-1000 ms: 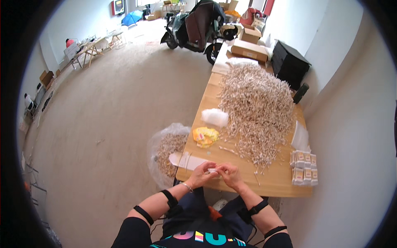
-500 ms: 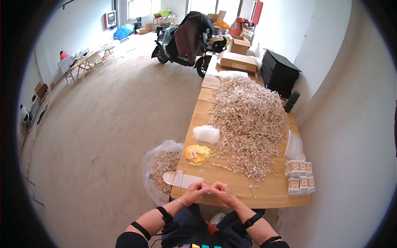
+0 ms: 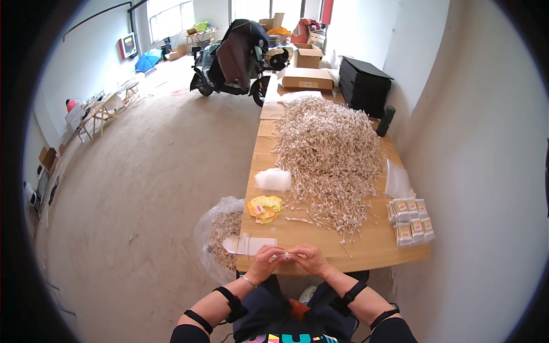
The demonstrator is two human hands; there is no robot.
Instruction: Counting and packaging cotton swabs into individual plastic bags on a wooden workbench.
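Note:
At the table's near edge my left hand [image 3: 266, 263] and my right hand [image 3: 310, 260] face each other, fingers closed. Between their fingertips they pinch a small whitish, see-through plastic piece [image 3: 287, 256]; its exact kind is too small to tell. Beside my left hand lies a long white card [image 3: 248, 246] with a rounded end and thin bands across it. Beyond it are a heap of yellow printed cards [image 3: 265, 209] and a stack of clear plastic bags [image 3: 273, 180]. A large pile of cotton swabs [image 3: 329, 154] covers the middle of the table, a few swabs lying loose near my right hand.
Filled swab packs [image 3: 410, 222] stand in rows on the right, near a clear plastic sheet [image 3: 398, 179]. A clear sack [image 3: 226, 231] of swabs sits on the floor at left. Cardboard boxes [image 3: 307, 79], a black crate [image 3: 366, 86] and a dark bottle [image 3: 386, 121] are farther back.
The view has turned a little, so the table and pile sit farther left. My hands have drawn slightly apart, with the plastic piece now showing between the fingertips.

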